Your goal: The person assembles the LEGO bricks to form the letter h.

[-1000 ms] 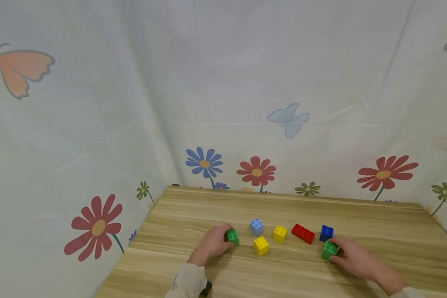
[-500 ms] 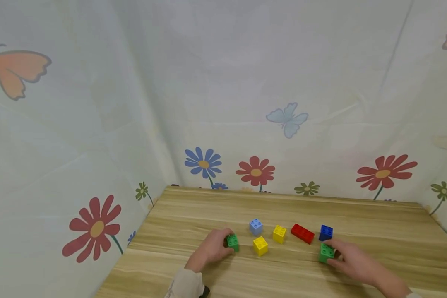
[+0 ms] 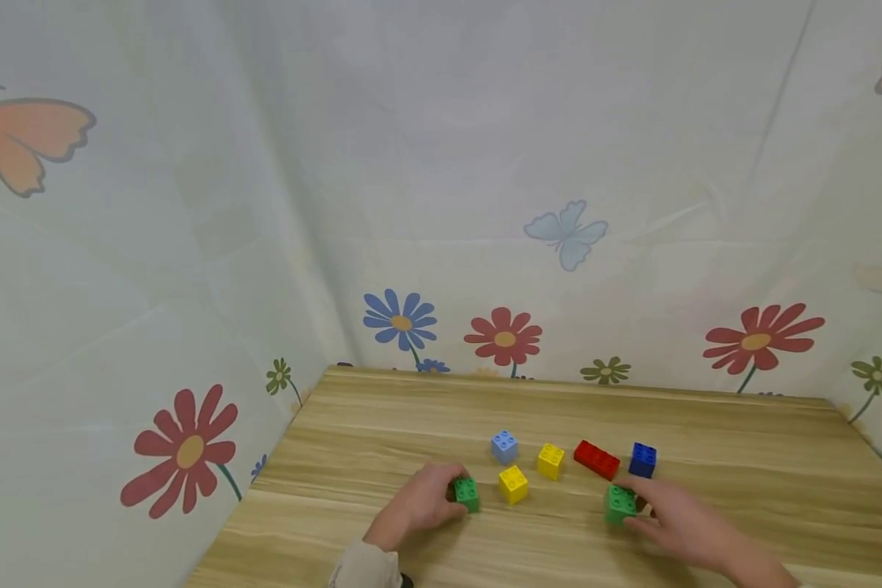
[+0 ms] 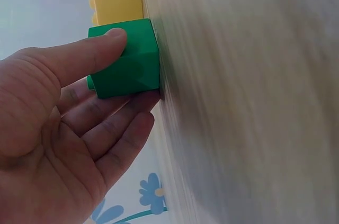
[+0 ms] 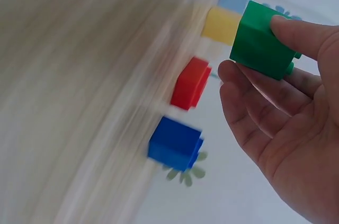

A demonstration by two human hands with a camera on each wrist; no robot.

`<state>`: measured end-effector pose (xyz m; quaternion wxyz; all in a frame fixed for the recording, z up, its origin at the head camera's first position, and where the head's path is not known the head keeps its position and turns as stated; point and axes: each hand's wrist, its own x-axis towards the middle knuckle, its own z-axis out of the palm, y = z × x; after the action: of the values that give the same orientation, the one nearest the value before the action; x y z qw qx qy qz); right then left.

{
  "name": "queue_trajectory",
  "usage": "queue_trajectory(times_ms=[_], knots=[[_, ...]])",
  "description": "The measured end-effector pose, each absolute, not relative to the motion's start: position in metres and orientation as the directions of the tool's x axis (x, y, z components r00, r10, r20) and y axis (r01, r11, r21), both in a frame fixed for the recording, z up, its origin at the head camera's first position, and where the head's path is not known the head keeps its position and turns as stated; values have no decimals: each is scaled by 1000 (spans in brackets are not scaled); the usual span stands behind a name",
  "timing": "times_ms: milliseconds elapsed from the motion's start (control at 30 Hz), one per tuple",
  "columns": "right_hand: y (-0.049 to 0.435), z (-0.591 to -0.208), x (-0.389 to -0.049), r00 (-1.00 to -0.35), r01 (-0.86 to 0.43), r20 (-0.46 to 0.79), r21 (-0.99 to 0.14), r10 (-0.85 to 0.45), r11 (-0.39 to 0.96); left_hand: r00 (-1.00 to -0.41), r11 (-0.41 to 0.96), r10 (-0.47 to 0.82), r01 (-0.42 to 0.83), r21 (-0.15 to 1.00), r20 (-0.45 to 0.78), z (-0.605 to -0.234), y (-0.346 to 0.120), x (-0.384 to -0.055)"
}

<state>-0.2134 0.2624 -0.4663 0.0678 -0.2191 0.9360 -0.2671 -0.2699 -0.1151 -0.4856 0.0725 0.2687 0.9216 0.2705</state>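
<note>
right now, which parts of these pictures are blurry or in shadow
Head view: soft, fairly even light, nothing badly blurred; left wrist view: tabletop blurred and streaky, with a soft shadow beside the held green block, whose edges look crisper; right wrist view: tabletop smeared, red brick and dark blue block soft-edged.

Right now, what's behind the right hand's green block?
Beyond the green block in the right hand, the head view shows the red brick and dark blue block on the table; the patch this block hides can't be seen.
</note>
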Motion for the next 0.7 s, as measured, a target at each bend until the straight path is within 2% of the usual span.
queue_trajectory(times_ms=[233, 700], knots=[[235, -459, -213, -877, -406, 17, -560, -480, 722, -849, 721, 528, 462, 517, 23, -489, -116, -270], [179, -450, -217, -800, -529, 58, -537, -597, 657, -846, 711, 533, 442, 547, -9, -491, -117, -275]])
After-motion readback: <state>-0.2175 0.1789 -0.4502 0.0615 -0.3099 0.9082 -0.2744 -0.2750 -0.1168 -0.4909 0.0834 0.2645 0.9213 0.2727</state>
